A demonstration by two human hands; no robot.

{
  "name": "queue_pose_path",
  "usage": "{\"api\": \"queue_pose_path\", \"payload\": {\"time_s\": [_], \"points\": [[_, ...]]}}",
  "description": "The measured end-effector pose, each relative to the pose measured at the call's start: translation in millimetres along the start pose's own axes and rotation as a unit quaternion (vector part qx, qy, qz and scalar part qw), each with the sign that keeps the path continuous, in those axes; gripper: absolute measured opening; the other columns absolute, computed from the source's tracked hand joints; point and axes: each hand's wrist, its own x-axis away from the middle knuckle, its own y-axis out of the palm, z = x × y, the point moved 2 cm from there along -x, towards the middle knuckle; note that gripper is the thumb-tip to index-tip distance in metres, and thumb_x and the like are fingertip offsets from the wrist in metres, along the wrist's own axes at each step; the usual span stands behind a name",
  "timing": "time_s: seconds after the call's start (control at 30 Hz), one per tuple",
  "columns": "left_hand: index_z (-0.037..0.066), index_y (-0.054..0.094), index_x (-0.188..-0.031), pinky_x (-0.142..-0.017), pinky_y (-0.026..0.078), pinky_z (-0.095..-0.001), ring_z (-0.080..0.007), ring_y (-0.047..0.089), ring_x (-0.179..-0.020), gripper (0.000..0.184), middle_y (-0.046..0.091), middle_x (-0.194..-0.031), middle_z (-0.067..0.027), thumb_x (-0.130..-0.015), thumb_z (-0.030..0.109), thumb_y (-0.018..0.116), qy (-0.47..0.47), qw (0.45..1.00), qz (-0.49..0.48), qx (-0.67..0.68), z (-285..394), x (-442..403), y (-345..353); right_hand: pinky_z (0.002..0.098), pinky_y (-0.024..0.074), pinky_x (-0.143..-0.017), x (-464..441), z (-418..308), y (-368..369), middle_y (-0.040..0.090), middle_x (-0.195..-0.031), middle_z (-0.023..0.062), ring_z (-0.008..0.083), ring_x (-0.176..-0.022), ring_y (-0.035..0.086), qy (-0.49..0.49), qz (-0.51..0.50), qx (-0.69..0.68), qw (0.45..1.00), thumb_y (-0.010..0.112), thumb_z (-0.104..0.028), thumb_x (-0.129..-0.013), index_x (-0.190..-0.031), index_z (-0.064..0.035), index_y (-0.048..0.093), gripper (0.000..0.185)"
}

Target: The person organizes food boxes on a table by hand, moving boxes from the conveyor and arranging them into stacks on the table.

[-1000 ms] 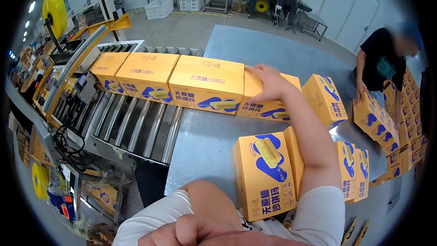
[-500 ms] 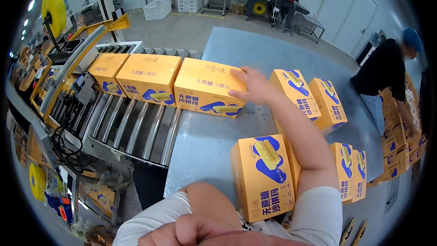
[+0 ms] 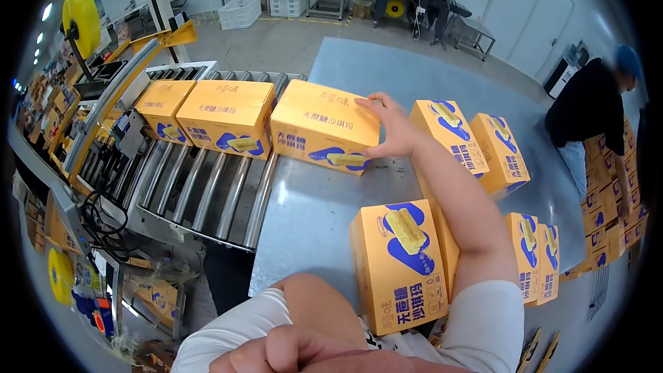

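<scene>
My right hand [image 3: 392, 126] grips the right end of a yellow carton [image 3: 324, 124], fingers at the top edge and thumb low on the end. This carton lies at the right end of the roller conveyor [image 3: 215, 197], partly on the metal table [image 3: 304, 228], turned a little out of line. A narrow gap parts it from a second carton [image 3: 226, 112] on the rollers, with another carton [image 3: 164, 103] behind that. My left hand [image 3: 276, 351] is curled closed at the bottom of the view, close to my body; what it holds, if anything, is hidden.
Upright cartons stand near my right arm: one close in front [image 3: 400, 269], two farther back [image 3: 450, 135], two at the right edge [image 3: 526, 255]. A tape machine frame [image 3: 110, 107] spans the conveyor. A co-worker [image 3: 587, 107] bends over stacked cartons [image 3: 608, 214].
The gripped carton has turned slightly and shifted right, opening a gap to its neighbour. My right hand has moved from its top to its right end. The co-worker appears slightly farther right.
</scene>
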Motion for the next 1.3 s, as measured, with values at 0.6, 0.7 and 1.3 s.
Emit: {"api": "queue_pose_path", "payload": {"time_s": [0.6,0.7,1.3], "points": [[0.021,0.051,-0.079,-0.075,0.038,-0.0232,-0.0043,0.046,-0.072,0.024,0.041,-0.076,0.0095,-0.102,0.015,0.054,0.000,1.000,0.000,-0.003,0.4,2.1,-2.0,0.0495,0.0296,-0.100,4.7,-45.6,3.5,0.058,-0.124,0.0021,0.0397,-0.133,0.035,-0.197,0.104,0.375,0.900,0.087,-0.050,-0.052,-0.126,-0.0276,0.070,0.079],[0.021,0.051,-0.079,-0.075,0.038,-0.0232,-0.0042,0.046,-0.072,0.024,0.041,-0.076,0.0095,-0.102,0.015,0.055,0.003,1.000,-0.004,-0.006,-0.6,3.3,-0.5,0.0493,0.0289,-0.101,8.2,-50.8,-2.7,0.060,-0.119,0.0025,0.0327,-0.127,0.044,-0.209,0.114,0.369,0.898,0.085,-0.051,-0.054,-0.124,-0.0226,0.070,0.077],[0.021,0.053,-0.079,-0.074,0.038,-0.0234,-0.0039,0.047,-0.072,0.024,0.042,-0.075,0.0099,-0.102,0.015,0.056,0.001,1.000,-0.001,0.005,2.0,1.5,-1.7,0.0524,0.0478,-0.097,0.2,-13.9,-2.5,0.062,-0.127,0.0130,0.0313,-0.120,0.058,0.027,0.108,0.205,0.972,0.065,-0.039,-0.089,-0.126,-0.0152,0.068,0.044]]}}
